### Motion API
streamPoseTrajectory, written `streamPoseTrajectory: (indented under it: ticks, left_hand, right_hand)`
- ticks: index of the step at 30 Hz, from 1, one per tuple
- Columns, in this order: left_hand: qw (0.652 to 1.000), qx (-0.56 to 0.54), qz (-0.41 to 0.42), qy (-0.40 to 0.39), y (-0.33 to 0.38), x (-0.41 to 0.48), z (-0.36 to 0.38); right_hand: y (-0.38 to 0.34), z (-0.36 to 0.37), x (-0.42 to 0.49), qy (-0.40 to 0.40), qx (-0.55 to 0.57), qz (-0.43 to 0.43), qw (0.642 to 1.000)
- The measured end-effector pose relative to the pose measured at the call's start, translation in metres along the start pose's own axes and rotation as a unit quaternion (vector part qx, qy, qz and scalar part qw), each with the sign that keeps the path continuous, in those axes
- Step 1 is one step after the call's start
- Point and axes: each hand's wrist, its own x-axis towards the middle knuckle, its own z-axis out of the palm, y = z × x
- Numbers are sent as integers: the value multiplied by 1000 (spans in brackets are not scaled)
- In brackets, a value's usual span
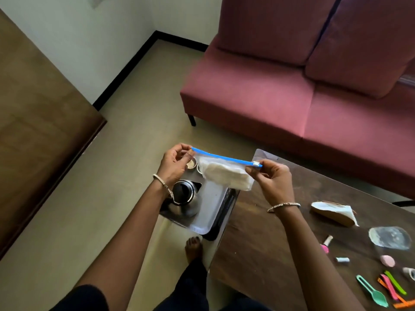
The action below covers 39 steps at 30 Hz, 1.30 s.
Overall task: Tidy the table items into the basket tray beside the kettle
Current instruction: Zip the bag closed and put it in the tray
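Note:
A clear zip bag [226,172] with a blue slider strip and white pads inside hangs in the air between my hands. My left hand [174,163] pinches its left top corner. My right hand [272,176] pinches the white slider at the right end. Straight below the bag a white basket tray [210,208] lies beside a steel kettle [185,197] on a low metal stand. Loose items lie on the brown table [269,243] at right: a paper pouch [334,213], a clear packet [390,237], a nail polish bottle [326,243], a pink sponge [387,261] and coloured plastic spoons [381,290].
Two small steel cups [195,164] stand behind the kettle, partly hidden by the bag. A dark red sofa [292,86] runs along the far side of the table. A wooden door [38,122] is at left. My bare foot [193,248] is on the beige floor.

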Motion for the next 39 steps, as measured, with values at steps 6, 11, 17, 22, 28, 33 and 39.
streamPoseTrajectory:
  ticks: [6, 11, 17, 22, 28, 33, 39]
  left_hand:
    - [997, 52, -16, -53, -25, 81, -29]
    - [994, 103, -37, -30, -74, 132, -51]
    - [985, 163, -57, -22, -144, 176, -70]
    - [976, 208, -59, -23, -184, 198, -75]
    - [972, 225, -63, 18, -201, 213, -69]
    - [970, 224, -87, 32, -200, 217, -62]
    - [957, 257, -132, -7, -198, 215, -60]
  right_hand:
    - [30, 70, 47, 37, -27, 50, 998]
    - [75, 130, 71, 35, -57, 90, 994]
    - [135, 183, 87, 14, -55, 155, 986]
    - [168, 201, 97, 18, -42, 207, 977]
    - [177, 209, 110, 33, 14, 234, 972]
    - [179, 204, 117, 12, 72, 267, 961]
    - [186, 203, 121, -13, 35, 305, 952]
